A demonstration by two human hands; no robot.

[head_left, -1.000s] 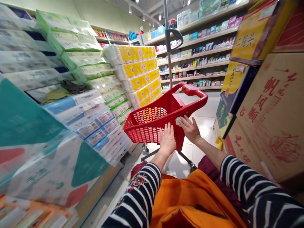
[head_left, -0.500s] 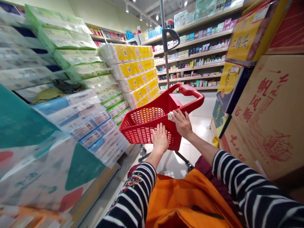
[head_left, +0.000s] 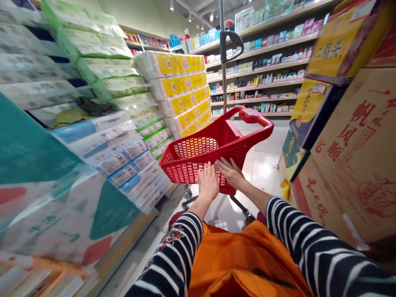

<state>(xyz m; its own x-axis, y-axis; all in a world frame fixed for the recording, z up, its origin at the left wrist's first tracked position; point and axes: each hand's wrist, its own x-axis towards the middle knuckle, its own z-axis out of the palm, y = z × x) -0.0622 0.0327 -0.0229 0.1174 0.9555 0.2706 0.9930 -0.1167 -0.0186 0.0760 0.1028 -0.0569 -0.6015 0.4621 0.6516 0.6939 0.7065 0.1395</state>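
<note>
A red plastic trolley basket [head_left: 227,161] with perforated sides stands in front of me on a wheeled frame. My left hand [head_left: 208,182] lies on its near side with the fingers stretched out and holds nothing. Just right of it, my right hand [head_left: 231,173] presses against the same side below the rim, its fingertips close to those of the left hand. The white tissue under the right fingers is almost wholly hidden now. The red handle [head_left: 261,128] rises to the upper right, untouched.
Yellow paper packs [head_left: 181,82] and green packs [head_left: 108,74] are stacked on the left, with blue-white packs [head_left: 120,161] nearer. Cardboard boxes [head_left: 355,165] stand close on the right. A metal pole [head_left: 224,82] rises behind the basket; stocked shelves [head_left: 262,78] line the back.
My right hand has slid left and down along the basket side, closer to my left hand, taking the white tissue with it. The view has shifted slightly; my left hand stays on the basket.
</note>
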